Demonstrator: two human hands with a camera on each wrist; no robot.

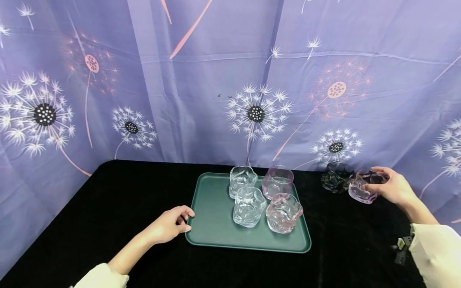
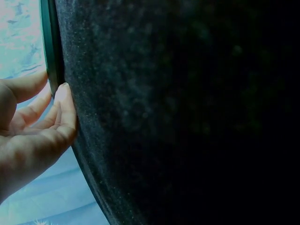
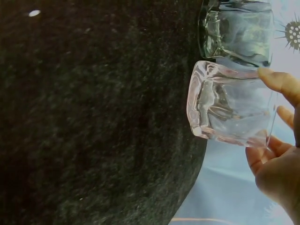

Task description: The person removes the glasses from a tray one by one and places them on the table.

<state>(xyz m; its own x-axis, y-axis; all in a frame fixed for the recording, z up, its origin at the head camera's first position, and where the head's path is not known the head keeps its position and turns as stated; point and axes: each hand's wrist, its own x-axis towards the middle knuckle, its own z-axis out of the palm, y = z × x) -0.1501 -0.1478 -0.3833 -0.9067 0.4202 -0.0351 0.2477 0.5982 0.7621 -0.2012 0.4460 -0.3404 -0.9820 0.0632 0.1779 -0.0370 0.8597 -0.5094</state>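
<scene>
My right hand grips a pale pink glass near its rim, at the right back of the table. In the right wrist view the thumb and fingers hold opposite sides of this pink glass. Right beside it stands a dark smoky glass. At the left edge of a green tray, my left hand pinches the rim between thumb and fingers. On the tray's right half stand two clear glasses and two pinkish ones, all upright.
A black cloth covers the table. Behind it hangs a purple curtain with dandelion prints, close to the back glasses. A small dark object with a yellow-green spot shows by the right sleeve.
</scene>
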